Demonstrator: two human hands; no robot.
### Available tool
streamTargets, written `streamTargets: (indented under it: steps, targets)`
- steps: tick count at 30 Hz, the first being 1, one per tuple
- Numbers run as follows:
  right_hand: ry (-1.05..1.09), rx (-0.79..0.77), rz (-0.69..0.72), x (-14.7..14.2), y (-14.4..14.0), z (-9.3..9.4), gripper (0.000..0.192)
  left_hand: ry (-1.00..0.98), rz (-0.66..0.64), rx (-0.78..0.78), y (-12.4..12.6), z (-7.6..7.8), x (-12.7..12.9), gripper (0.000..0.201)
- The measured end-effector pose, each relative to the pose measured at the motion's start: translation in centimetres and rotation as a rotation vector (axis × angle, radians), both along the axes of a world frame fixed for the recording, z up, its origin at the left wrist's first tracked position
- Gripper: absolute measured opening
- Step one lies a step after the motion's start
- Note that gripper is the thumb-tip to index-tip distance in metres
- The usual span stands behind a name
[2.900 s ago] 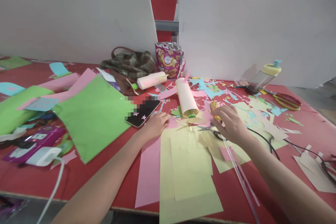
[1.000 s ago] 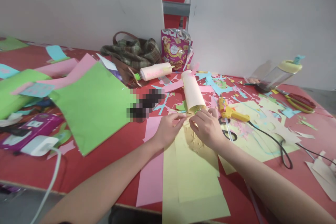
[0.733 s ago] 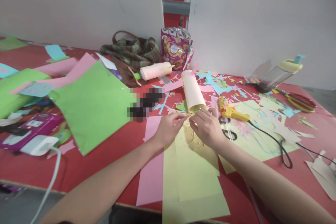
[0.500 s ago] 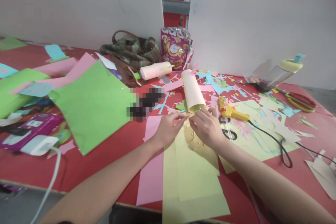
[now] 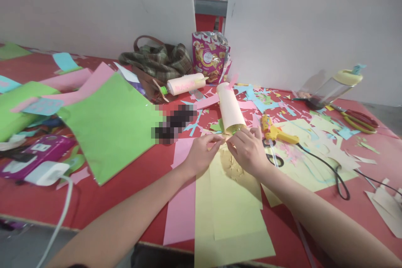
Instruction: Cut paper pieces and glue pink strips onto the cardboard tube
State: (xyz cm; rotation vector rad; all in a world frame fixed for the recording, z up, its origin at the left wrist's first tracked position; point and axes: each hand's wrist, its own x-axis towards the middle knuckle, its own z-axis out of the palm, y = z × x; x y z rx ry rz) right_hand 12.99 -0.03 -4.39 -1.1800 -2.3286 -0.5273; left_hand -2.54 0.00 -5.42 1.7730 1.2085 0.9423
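A paper-wrapped bottle (image 5: 230, 106) in pale cream lies on the table, its green-capped end toward me. Just in front of that end, my left hand (image 5: 203, 153) pinches a small piece of yellowish paper (image 5: 225, 136) between thumb and fingertips. My right hand (image 5: 247, 147) is closed beside it, its fingers against the bottle's near end; whether they grip the paper too is hidden. Yellow paper sheets (image 5: 235, 217) lie under both hands, with a pink paper strip (image 5: 182, 213) at their left edge.
A yellow glue gun (image 5: 279, 135) with a black cord and black-handled scissors (image 5: 276, 160) lie right. Farther right are red-handled pliers (image 5: 361, 121) and a clear bottle (image 5: 329, 92). Green paper (image 5: 109, 125) and a purple power strip (image 5: 40, 153) lie left. A second wrapped bottle (image 5: 186, 84) lies behind.
Almost nothing differs. Both hands stay at the bottle's near end, with only a very slight shift of the fingers.
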Motion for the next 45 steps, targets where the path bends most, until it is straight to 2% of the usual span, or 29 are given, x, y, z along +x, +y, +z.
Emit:
streamTargets:
  steps: [5,9,14,19,28,37,41,45]
  targets:
    - [0.022,0.012,-0.014,0.2,-0.1,0.5,0.022,0.076,0.009,0.083,0.6,0.4,-0.6,0.022]
    - [0.052,0.05,-0.038,0.4,-0.2,1.5,0.023,0.261,0.136,0.169,2.2,0.8,-2.2,0.014]
    - [0.072,0.043,-0.054,0.8,-0.1,2.0,0.023,0.527,-0.003,0.252,3.5,0.3,-4.0,0.015]
    - [0.062,0.043,-0.063,0.9,-0.2,2.1,0.023,0.669,-0.066,0.37,3.3,-0.8,-3.6,0.019]
    - [0.078,0.046,-0.042,0.8,-0.2,2.0,0.022,0.684,-0.006,0.328,3.4,-1.7,-3.0,0.011]
    - [0.065,0.03,-0.042,0.8,-0.1,1.8,0.023,0.678,-0.005,0.263,3.3,-1.6,-3.0,0.01]
    - [0.083,0.006,-0.031,0.8,-0.3,1.8,0.022,0.593,-0.005,0.242,3.2,-0.9,-3.0,0.011]
    - [0.169,-0.087,0.01,0.5,-0.6,2.1,0.018,0.372,0.045,0.151,2.5,0.8,-2.5,0.012]
